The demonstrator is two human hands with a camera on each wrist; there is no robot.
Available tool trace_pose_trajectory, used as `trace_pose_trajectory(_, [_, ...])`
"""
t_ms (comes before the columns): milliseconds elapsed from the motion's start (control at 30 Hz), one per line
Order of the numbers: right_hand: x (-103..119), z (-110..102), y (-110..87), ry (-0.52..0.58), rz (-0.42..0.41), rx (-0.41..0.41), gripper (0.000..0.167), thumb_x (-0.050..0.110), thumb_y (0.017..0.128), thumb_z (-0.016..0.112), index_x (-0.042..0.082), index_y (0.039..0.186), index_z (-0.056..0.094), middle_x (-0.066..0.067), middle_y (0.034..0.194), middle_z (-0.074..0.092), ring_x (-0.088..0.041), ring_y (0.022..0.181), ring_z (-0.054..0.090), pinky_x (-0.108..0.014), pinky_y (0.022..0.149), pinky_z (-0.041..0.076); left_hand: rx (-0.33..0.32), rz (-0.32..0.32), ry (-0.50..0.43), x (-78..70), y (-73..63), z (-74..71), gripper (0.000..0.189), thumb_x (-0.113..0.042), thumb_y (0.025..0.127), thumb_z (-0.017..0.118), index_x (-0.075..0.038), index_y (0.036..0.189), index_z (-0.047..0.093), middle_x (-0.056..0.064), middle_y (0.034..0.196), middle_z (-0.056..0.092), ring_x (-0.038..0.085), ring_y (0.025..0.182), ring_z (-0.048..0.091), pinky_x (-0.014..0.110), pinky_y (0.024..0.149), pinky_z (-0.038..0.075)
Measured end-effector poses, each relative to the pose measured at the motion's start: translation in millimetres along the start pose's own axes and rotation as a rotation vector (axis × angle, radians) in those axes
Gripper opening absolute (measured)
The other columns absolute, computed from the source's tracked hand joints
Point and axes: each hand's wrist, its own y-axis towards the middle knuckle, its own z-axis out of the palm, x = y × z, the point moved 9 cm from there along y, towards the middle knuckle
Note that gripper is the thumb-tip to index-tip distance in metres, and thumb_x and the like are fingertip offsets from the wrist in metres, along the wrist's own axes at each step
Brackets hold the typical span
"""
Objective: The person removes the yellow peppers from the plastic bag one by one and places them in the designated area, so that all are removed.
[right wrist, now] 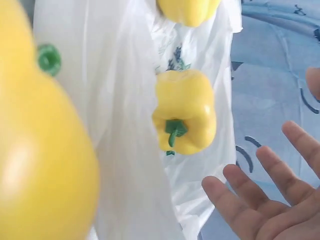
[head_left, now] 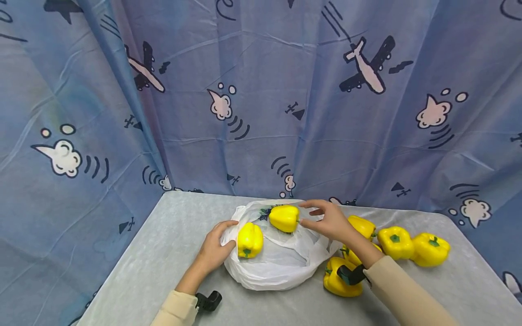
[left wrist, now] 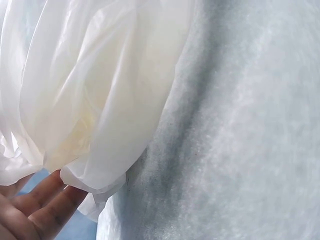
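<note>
A white plastic bag (head_left: 281, 271) lies spread on the table with its mouth facing up. Inside it are two yellow bell peppers, one (head_left: 250, 240) at the left and another (head_left: 284, 218) toward the back. My left hand (head_left: 215, 243) holds the bag's left rim; in the left wrist view its fingers (left wrist: 57, 210) go under gathered plastic, and the thumb is out of sight. Beside the back pepper's stem is my right hand (head_left: 326, 220), fingers spread and holding nothing. The right wrist view shows this hand (right wrist: 280, 215) apart from the pepper (right wrist: 186, 110).
Several more yellow bell peppers stand to the right of the bag, including one (head_left: 431, 250) farthest right and one (head_left: 340, 280) in front, partly under my right wrist. A grey-white cloth covers the table (head_left: 163, 253). Behind it hangs a blue curtain (head_left: 261, 158) with airplane prints.
</note>
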Motion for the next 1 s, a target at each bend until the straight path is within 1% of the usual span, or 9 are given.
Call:
trace_pose_trajectory(100, [-3,7,7.6,-0.031,0.024,0.033,0.049,0.029,0.083,0.073,0.009,0.126,0.062,-0.016,0.13,0.059,-0.041,0.109,0.062,-0.05,0.083,0.056,-0.003,-0.002,-0.002,-0.2,0.2,-0.1,0.047,-0.002,0.079,0.061,-0.014,0.125,0.061,0.006,0.131,0.059,0.028,0.129,0.051,0.048,0.11,0.038])
trace_pose_trajectory(233, [-4,15,17.1,-0.06,0.041,0.077,0.05,0.031,0.082,0.073,0.01,0.126,0.062,-0.017,0.134,0.056,-0.043,0.111,0.06,-0.05,0.085,0.055,-0.004,-0.004,-0.004,0.0,0.7,0.1,0.048,-0.002,0.079,0.061,-0.015,0.125,0.061,0.006,0.132,0.058,0.028,0.129,0.05,0.048,0.11,0.038])
trace_pose_trajectory(400, [-5,26,28.5,-0.106,0.048,0.12,0.051,0.029,0.081,0.073,0.011,0.127,0.062,-0.019,0.136,0.053,-0.045,0.111,0.059,-0.047,0.082,0.056,-0.003,-0.013,-0.012,0.3,0.7,0.1,0.047,-0.003,0.079,0.061,-0.015,0.125,0.061,0.006,0.133,0.058,0.028,0.13,0.05,0.048,0.11,0.038])
trace_pose_trajectory(467, [-7,30,32.0,-0.118,0.057,0.131,0.05,0.027,0.08,0.074,0.011,0.126,0.062,-0.02,0.136,0.052,-0.045,0.111,0.059,-0.046,0.081,0.057,-0.004,-0.005,-0.011,-0.4,0.8,0.0,0.047,-0.003,0.078,0.061,-0.014,0.124,0.061,0.007,0.132,0.058,0.029,0.129,0.05,0.049,0.11,0.038])
trace_pose_trajectory(567, [-9,35,36.1,-0.145,0.068,0.14,0.048,0.025,0.079,0.075,0.012,0.125,0.064,-0.018,0.135,0.053,-0.043,0.111,0.058,-0.045,0.083,0.056,-0.001,0.0,-0.011,-0.4,1.4,0.5,0.048,-0.002,0.078,0.061,-0.015,0.124,0.062,0.007,0.132,0.058,0.028,0.129,0.05,0.048,0.109,0.038])
trace_pose_trajectory(700, [-7,41,39.7,-0.177,0.062,0.138,0.045,0.023,0.079,0.075,0.012,0.122,0.066,-0.015,0.131,0.056,-0.038,0.112,0.058,-0.047,0.09,0.053,0.0,-0.01,-0.017,0.0,1.9,1.1,0.048,-0.003,0.079,0.061,-0.016,0.125,0.061,0.007,0.132,0.058,0.028,0.13,0.05,0.047,0.11,0.038])
trace_pose_trajectory(800, [-4,44,41.4,-0.2,0.049,0.132,0.045,0.021,0.078,0.076,0.011,0.121,0.066,-0.015,0.13,0.057,-0.037,0.113,0.057,-0.049,0.093,0.052,-0.002,-0.005,-0.02,-0.4,1.7,1.1,0.048,-0.002,0.079,0.06,-0.015,0.125,0.061,0.007,0.132,0.058,0.029,0.129,0.05,0.048,0.11,0.038])
trace_pose_trajectory(1000, [-6,49,45.5,-0.24,0.069,0.136,0.046,0.019,0.076,0.078,0.011,0.12,0.067,-0.016,0.13,0.057,-0.037,0.115,0.056,-0.052,0.096,0.05,0.0,-0.005,-0.019,0.2,2.0,1.7,0.047,-0.001,0.079,0.06,-0.015,0.125,0.061,0.007,0.132,0.058,0.029,0.13,0.05,0.049,0.11,0.037])
